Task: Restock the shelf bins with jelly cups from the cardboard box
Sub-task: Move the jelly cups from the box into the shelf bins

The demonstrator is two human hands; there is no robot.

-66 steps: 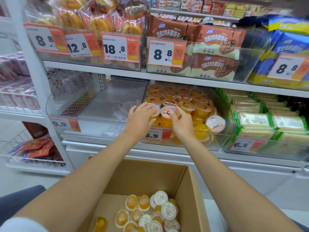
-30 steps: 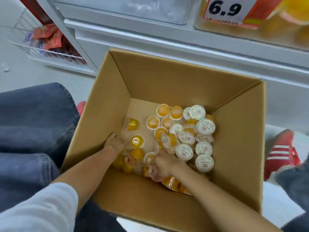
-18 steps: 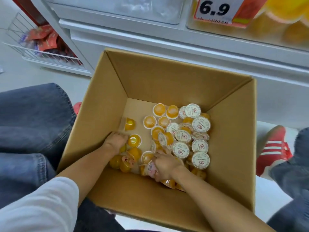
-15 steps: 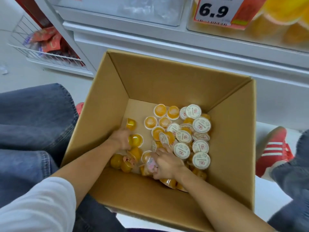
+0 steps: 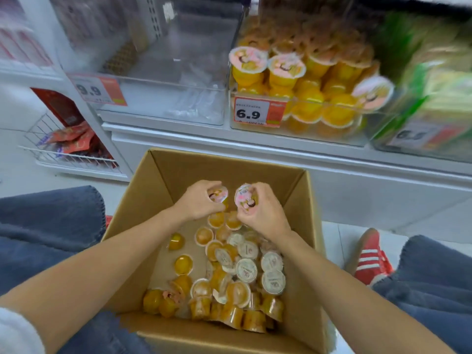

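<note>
one jelly cup (image 5: 219, 194) held in the left hand (image 5: 198, 204), fingers curled round it, pink printed lid facing the camera. second cup (image 5: 244, 198) held in the right hand (image 5: 264, 217), same curled grip, lid tilted toward the left hand. both just above centre of frame, side by side with a narrow gap, raised over the far end of the cardboard box (image 5: 166, 172).

loose cups (image 5: 246, 270) piled on the box floor, lower centre: orange jelly, some lid-up with white lids, some on their sides, densest toward the near and right walls. a couple lying apart on the bare left part of the floor.

shelf bin (image 5: 332, 135) at upper centre-right, clear plastic, packed with stocked cups (image 5: 286, 67) of the same orange kind, stacked in layers. price tag (image 5: 251, 112) reading 6.9 on its front left corner.

clear bin (image 5: 158, 116) just left of it, holding only a few see-through packets (image 5: 194, 98); 9.9 tag (image 5: 95, 90) on its front.

green packs (image 5: 434, 72) at upper right, heavily blurred, with a blurred tag (image 5: 413, 135) below; digits not certain.

wire basket (image 5: 63, 157) at mid left, low down, with red packets (image 5: 72, 139) in it.

jeans (image 5: 51, 226) on both sides of the box; red shoe (image 5: 367, 259) with white stripes at lower right, beside the box. white sleeve (image 5: 15, 333) at lower left corner.
</note>
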